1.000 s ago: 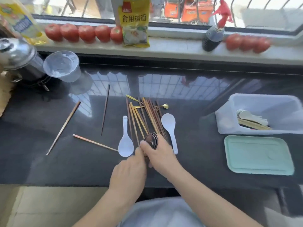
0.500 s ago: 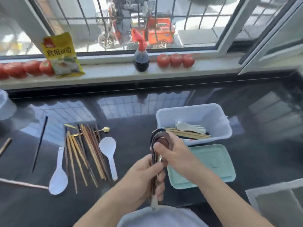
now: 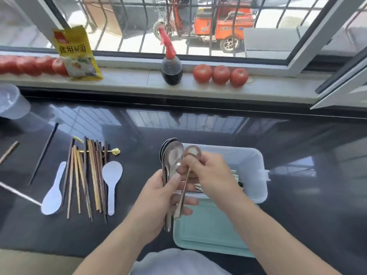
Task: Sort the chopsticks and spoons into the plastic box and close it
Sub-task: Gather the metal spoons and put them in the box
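Spoons [image 3: 172, 155], a metal stack, stand gripped in the left hand [image 3: 158, 193] above the worktop [image 3: 297, 195]; the right hand's [image 3: 214, 173] fingers [image 3: 191, 162] pinch one spoon [image 3: 192, 152] off it, over the plastic box [image 3: 256, 175]. Chopsticks [image 3: 87, 175] lie left.

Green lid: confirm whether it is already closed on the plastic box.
No. The green lid lies flat on the counter in front of the plastic box, whose top is open with utensils inside.
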`<state>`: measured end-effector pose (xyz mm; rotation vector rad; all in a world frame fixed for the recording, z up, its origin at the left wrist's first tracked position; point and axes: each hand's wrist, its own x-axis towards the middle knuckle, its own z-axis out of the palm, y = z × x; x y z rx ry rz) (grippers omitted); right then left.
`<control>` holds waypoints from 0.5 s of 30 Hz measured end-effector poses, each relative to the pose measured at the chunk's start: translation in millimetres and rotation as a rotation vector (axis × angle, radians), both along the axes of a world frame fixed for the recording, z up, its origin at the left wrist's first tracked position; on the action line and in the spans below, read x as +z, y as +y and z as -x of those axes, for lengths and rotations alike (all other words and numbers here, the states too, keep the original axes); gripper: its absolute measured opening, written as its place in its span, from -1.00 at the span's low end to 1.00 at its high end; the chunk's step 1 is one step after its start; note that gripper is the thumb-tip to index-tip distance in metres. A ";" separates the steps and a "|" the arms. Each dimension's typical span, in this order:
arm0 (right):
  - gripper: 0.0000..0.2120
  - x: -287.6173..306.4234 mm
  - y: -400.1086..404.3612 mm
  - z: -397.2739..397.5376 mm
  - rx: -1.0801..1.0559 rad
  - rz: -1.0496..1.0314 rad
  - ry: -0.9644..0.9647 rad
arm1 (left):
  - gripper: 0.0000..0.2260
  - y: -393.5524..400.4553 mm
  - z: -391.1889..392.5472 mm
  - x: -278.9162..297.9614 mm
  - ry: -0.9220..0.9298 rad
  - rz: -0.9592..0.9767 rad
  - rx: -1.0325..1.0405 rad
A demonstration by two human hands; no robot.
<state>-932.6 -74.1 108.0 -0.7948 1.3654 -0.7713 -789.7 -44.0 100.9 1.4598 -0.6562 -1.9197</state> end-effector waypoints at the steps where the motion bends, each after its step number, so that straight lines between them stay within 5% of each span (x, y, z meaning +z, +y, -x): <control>1: -0.80 3.7 -10.0 8.1 -0.063 0.010 -0.025 | -0.85 -3.3 0.6 0.1 -0.016 -0.013 0.053; 5: -0.82 16.2 -49.8 59.3 -0.143 0.306 0.167 | -0.83 -7.9 -20.6 -13.9 -0.224 -0.049 0.193; 7: -0.81 0.2 -56.6 79.9 0.175 0.395 0.510 | -0.77 -2.8 -35.1 -19.4 -0.255 -0.086 0.216; 10: -0.80 -50.6 -51.8 79.0 0.830 0.216 0.906 | -0.78 6.1 -53.7 -21.8 -0.259 -0.147 0.285; 12: -0.80 -77.6 -44.9 63.4 1.050 0.126 0.945 | -0.84 9.5 -59.1 -22.2 -0.184 -0.194 0.349; 15: -0.82 -99.3 -43.7 38.9 1.100 0.118 0.918 | -0.91 11.3 -55.6 -21.1 -0.190 -0.180 0.345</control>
